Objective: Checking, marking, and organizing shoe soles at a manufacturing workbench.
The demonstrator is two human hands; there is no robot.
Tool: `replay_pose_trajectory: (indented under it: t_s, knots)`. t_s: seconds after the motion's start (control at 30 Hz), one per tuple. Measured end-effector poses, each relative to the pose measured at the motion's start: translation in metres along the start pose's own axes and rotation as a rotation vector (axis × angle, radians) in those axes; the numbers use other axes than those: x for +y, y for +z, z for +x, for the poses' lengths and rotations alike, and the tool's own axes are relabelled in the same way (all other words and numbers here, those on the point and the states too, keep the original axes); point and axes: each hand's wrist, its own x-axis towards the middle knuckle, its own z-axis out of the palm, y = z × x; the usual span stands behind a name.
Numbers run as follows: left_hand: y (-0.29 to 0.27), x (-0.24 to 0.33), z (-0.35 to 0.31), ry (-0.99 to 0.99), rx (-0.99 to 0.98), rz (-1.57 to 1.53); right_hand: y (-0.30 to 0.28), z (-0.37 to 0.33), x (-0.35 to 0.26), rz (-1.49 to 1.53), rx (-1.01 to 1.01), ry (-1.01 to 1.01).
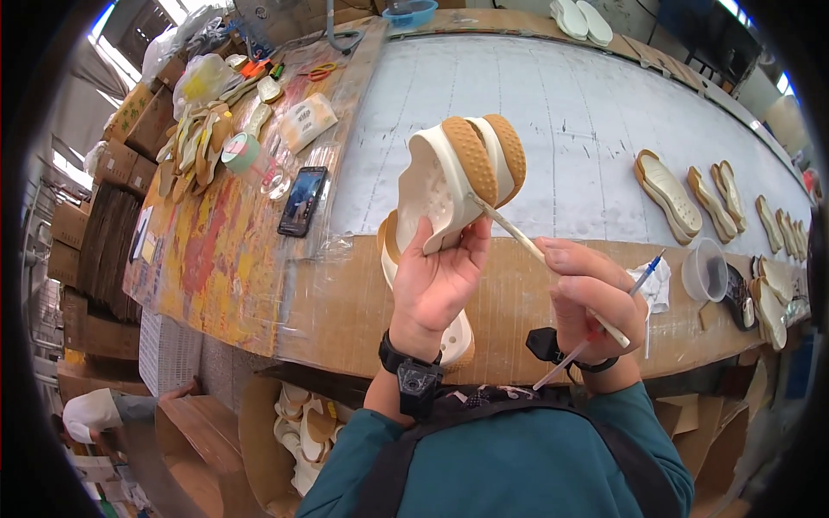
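My left hand [436, 289] grips cream shoe soles [425, 173] with bumpy tan ends [471, 155], raised over the table edge. Two rounded ends show side by side. Between the fingers of my right hand [596, 298] is a thin cream stick-like brush [515, 231]. Its tip touches the sole where cream meets tan. A slim clear pen with a blue tip [648, 272] is also tucked in the right hand. Behind my left wrist, another cream and tan sole [458, 332] lies partly hidden on the cardboard [337, 302].
Several soles [669, 198] line the right of the pale tabletop [484, 69], near a clear plastic cup [705, 269] and white tissue [656, 285]. At left are a phone [303, 201], a tissue pack [308, 121], red scissors [322, 72] and piled soles [194, 147]. A box of soles [259, 432] stands below.
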Motion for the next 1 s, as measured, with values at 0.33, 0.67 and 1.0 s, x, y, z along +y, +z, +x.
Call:
replay_pose_trajectory:
  t_s: [0.33,0.67,1.0]
  knots:
    - [0.001,-0.001,-0.001,-0.045,-0.074,-0.005,0.0,-0.006,-0.002,0.014,0.009,0.034]
    - [0.007,-0.005,-0.004,-0.07,-0.015,-0.099,0.002,-0.011,-0.002,0.008,-0.045,0.018]
    - [0.001,-0.006,0.005,-0.019,0.025,-0.019,-0.029,-0.026,0.0,-0.06,0.059,0.064]
